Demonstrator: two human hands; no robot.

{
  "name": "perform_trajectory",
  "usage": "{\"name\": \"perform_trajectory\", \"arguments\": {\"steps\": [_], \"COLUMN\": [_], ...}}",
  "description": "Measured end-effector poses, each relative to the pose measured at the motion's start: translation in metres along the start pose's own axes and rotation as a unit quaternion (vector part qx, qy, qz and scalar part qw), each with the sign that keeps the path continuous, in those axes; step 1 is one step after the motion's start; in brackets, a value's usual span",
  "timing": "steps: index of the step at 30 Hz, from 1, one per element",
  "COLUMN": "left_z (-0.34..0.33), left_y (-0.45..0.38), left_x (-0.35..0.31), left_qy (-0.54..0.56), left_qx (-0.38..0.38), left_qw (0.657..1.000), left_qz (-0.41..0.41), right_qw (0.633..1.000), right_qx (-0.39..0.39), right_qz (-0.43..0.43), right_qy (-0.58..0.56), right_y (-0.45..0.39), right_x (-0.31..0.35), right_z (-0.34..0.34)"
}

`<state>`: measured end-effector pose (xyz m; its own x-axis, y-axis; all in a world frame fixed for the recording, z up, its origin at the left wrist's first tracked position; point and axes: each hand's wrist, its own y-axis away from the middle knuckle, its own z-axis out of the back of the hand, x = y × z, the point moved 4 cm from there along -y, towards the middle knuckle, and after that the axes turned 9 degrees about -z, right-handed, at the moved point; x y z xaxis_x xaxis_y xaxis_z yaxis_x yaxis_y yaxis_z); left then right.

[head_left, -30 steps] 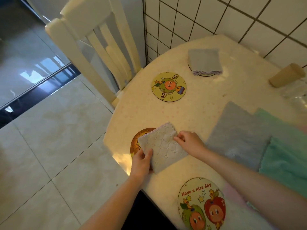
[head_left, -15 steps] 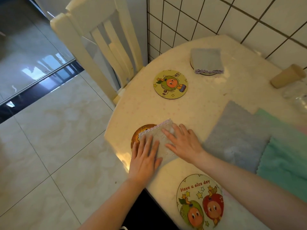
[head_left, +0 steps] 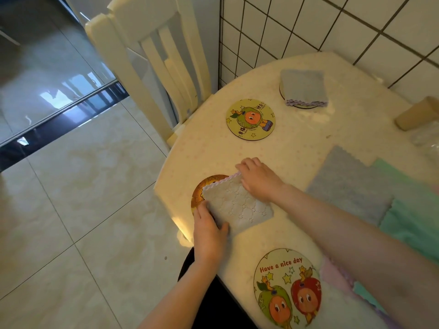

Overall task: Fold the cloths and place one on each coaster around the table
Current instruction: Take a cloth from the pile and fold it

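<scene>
A cream wooden chair (head_left: 152,74) stands pushed up to the table's far-left edge, well beyond the fingers, its slatted back rising against the white tiled wall (head_left: 332,27) with dark grout. Far right of the fingers, a tan cylinder (head_left: 418,116) lies on its side beside crinkled clear plastic (head_left: 427,143). Left of the fingers, glossy pale floor tiles (head_left: 78,198) spread out.

Folded cloth (head_left: 237,205) overlaps near coaster (head_left: 202,188) (another cloth (head_left: 303,87) sits far back).
</scene>
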<state>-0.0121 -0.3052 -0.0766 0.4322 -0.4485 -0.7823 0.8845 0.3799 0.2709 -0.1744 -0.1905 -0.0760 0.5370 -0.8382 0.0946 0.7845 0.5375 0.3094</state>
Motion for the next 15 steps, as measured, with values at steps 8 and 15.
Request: {"name": "perform_trajectory", "arguments": {"steps": [8,15], "left_z": [-0.003,-0.004], "left_y": [-0.012,-0.023], "left_x": [-0.002,-0.001], "left_qy": [0.063,0.172], "left_qx": [-0.009,0.052], "left_qw": [0.980,0.957], "left_qz": [0.190,0.228], "right_qw": [0.989,0.976], "right_qx": [0.132,0.150], "right_qz": [-0.054,-0.082], "right_qy": [-0.029,-0.137], "right_y": [-0.022,-0.018], "right_x": [-0.001,-0.007], "right_z": [0.007,0.015]}}
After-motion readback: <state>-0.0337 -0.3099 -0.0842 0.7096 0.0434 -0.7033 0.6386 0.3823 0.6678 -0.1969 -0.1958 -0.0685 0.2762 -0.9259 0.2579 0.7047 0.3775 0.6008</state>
